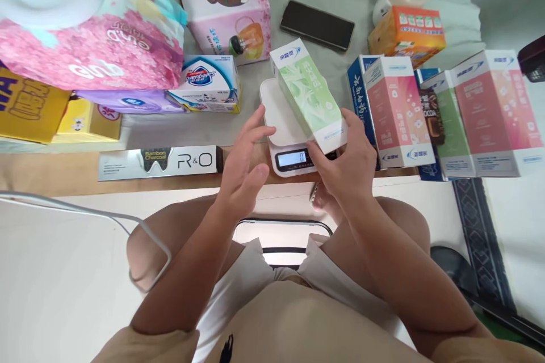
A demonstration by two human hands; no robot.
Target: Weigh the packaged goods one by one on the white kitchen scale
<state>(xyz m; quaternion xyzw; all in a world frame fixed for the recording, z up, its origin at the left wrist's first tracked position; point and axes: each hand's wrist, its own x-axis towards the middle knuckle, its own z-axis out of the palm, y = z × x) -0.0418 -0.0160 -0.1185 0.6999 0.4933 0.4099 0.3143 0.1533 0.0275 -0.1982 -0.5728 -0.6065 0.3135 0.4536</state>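
Observation:
A green and white carton is tilted over the white digital kitchen scale. My right hand grips the carton's near end, thumb on one side and fingers on the other. Whether the carton touches the weighing plate I cannot tell. The scale's lit display seems to read 0, and its right part is hidden by the carton and my hand. Left of the scale, my left hand holds nothing, its fingers apart and its fingertips close to the plate's edge.
On the right stand pink and white cartons and an orange box. A black phone lies behind the scale. Leftward are a Safeguard soap box, a pink box, a large pink pack and an R&O toothpaste box.

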